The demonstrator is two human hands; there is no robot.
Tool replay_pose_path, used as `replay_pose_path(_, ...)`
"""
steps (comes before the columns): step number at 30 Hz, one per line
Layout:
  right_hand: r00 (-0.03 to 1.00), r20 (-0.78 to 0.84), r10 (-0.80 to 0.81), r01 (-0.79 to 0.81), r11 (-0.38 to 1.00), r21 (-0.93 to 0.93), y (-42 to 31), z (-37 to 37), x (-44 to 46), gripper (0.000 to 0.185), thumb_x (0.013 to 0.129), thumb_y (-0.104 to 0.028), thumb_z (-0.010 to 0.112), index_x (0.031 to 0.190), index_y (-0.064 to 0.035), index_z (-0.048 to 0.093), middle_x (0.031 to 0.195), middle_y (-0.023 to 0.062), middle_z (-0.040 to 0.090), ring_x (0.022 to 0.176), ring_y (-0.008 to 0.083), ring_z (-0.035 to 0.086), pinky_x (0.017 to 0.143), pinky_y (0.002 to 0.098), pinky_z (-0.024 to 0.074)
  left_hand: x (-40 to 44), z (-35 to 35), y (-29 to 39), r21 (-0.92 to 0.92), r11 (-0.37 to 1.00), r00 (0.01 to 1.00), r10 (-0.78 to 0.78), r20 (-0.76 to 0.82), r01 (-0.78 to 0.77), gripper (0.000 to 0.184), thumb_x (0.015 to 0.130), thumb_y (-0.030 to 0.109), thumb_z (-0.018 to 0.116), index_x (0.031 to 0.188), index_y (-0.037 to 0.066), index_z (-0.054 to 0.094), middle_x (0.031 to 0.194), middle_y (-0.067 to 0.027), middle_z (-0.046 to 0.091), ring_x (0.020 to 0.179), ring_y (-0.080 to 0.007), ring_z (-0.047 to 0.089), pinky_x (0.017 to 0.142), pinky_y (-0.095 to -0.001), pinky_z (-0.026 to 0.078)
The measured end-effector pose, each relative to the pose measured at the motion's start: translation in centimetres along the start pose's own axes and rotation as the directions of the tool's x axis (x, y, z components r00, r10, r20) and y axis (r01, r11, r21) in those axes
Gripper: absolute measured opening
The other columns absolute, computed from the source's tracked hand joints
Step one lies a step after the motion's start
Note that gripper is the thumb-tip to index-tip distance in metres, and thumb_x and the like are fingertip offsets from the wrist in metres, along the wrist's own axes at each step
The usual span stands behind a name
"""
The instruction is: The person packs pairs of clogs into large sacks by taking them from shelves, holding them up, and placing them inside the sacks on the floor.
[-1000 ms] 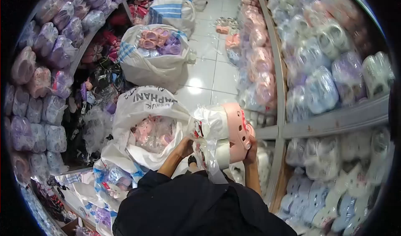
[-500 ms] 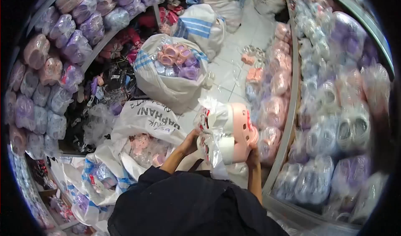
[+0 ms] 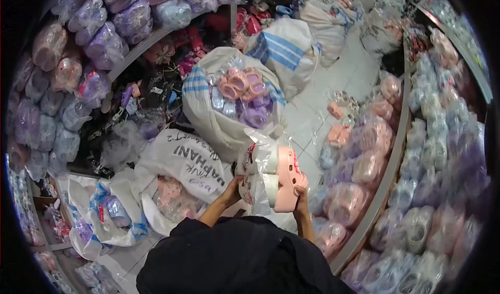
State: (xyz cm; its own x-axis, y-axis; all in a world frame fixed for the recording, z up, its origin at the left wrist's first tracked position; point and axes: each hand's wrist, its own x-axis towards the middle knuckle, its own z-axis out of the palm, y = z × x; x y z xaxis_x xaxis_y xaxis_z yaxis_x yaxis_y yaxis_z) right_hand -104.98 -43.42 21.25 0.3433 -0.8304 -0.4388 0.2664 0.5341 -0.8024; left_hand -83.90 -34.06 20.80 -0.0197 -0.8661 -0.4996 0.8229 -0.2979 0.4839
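Note:
Between my two hands is a stack of clogs, white ones in clear plastic (image 3: 265,161) on the left and a pink pair (image 3: 286,182) on the right. My left hand (image 3: 234,189) grips the plastic-wrapped white side. My right hand (image 3: 301,200) holds the outer side of the pink clogs. To the left of my left hand lies an open white sack with black writing (image 3: 182,156), with wrapped pink clogs (image 3: 174,195) in its mouth. Beyond the stack stands a full sack (image 3: 203,117) of pink, purple and pale blue clogs.
Shelves of wrapped clogs (image 3: 104,44) rise on the left, and more wrapped clogs (image 3: 416,226) fill the right. Wrapped pink clogs (image 3: 349,203) line the right rack's foot. Further sacks (image 3: 286,52) stand along the tiled floor (image 3: 333,80). A smaller sack (image 3: 138,229) lies lower left.
The view has turned to the right, so the sacks and shelves appear shifted. Both hands still hold the clogs, which look slightly lower in view.

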Motion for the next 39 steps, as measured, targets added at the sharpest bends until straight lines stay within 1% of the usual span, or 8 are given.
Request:
replay_pose_path(9,0.989,0.148,0.005,0.028,0.976,-0.214,-7.7,12.4,19.5,0.043,0.077,-0.034,0.043,0.111,-0.0081,0.036,0.100,0.0042,0.047,0.095,0.0167,0.047,0.083,0.0277,0.0376,11.9,-0.9,15.9,-0.058,0.992,0.989,0.101,-0.109,-0.108,0.057,0.073,0.046,0.043,0.115,0.007,0.040,0.106,-0.0067,0.048,0.090,-0.0190,0.048,0.078,-0.0311,0.039)
replay_pose_path(17,0.920,0.379,0.102,-0.217,0.937,0.275,-11.2,21.6,30.6,0.050,0.071,-0.032,0.041,0.113,-0.0050,0.039,0.108,0.0104,0.048,0.098,0.0234,0.048,0.082,0.0349,0.0398,22.1,-4.9,23.9,-0.247,0.941,0.968,0.201,-0.149,-0.233,0.054,0.074,0.049,0.040,0.114,0.013,0.042,0.108,-0.0040,0.049,0.097,-0.0183,0.048,0.086,-0.0373,0.037)
replay_pose_path(20,0.904,0.386,0.187,-0.295,0.924,0.245,-11.3,22.6,34.8,0.055,0.070,-0.036,0.039,0.115,-0.0044,0.038,0.110,0.0113,0.047,0.099,0.0249,0.047,0.084,0.0361,0.0385,26.1,-7.9,25.8,-0.195,0.940,0.957,0.256,-0.139,-0.279,0.054,0.076,0.051,0.037,0.113,0.013,0.042,0.106,-0.0039,0.049,0.095,-0.0179,0.050,0.082,-0.0362,0.040)
replay_pose_path(23,0.873,0.443,0.204,-0.339,0.907,0.251,-10.6,23.4,40.8,0.057,0.070,-0.039,0.036,0.114,-0.0029,0.040,0.104,0.0138,0.049,0.090,0.0266,0.051,0.077,0.0378,0.0433,28.2,-7.9,28.9,-0.042,0.956,0.768,0.206,-0.607,-0.290,0.057,0.074,0.053,0.039,0.109,0.009,0.043,0.102,-0.0061,0.049,0.099,-0.0218,0.046,0.082,-0.0357,0.038)
replay_pose_path(28,0.897,0.371,0.238,-0.319,0.931,0.174,-10.4,26.5,48.7,0.054,0.073,-0.042,0.033,0.109,-0.0026,0.044,0.100,0.0136,0.051,0.087,0.0247,0.053,0.075,0.0352,0.0444,34.8,-16.8,30.8,0.292,0.922,0.639,0.387,-0.665,-0.255,0.065,0.068,0.050,0.048,0.108,-0.001,0.038,0.105,-0.0144,0.044,0.100,-0.0253,0.042,0.083,-0.0375,0.034)
replay_pose_path(31,0.904,0.265,0.336,-0.378,0.917,0.128,-9.2,28.5,52.9,0.031,0.073,-0.037,0.043,0.078,-0.0078,0.051,0.062,0.0011,0.051,0.054,0.0108,0.049,0.049,0.0222,0.0409,36.7,-16.6,33.5,0.292,0.929,0.566,0.371,-0.736,-0.229,0.085,0.061,0.051,0.055,0.116,-0.006,0.023,0.110,-0.0204,0.037,0.102,-0.0288,0.040,0.085,-0.0371,0.032)
replay_pose_path(35,0.853,0.439,0.283,-0.358,0.929,0.098,-8.5,31.9,56.8,0.030,0.074,-0.032,0.042,0.087,-0.0062,0.050,0.070,0.0043,0.054,0.063,0.0144,0.054,0.058,0.0251,0.0453,39.5,-16.7,36.2,0.259,0.934,0.457,0.347,-0.819,-0.244,0.094,0.060,0.050,0.058,0.120,-0.008,0.015,0.115,-0.0217,0.033,0.105,-0.0307,0.037,0.087,-0.0366,0.030)
replay_pose_path(39,0.943,0.266,0.202,-0.177,0.977,-0.117,-3.6,32.5,62.4,0.036,0.071,-0.032,0.047,0.098,-0.0089,0.046,0.092,0.0082,0.052,0.081,0.0187,0.053,0.071,0.0315,0.0449,43.6,-21.0,35.1,0.643,0.759,0.272,0.644,-0.716,-0.104,0.098,0.060,0.053,0.059,0.122,-0.008,0.015,0.121,-0.0262,0.028,0.115,-0.0344,0.024,0.095,-0.0357,0.022)
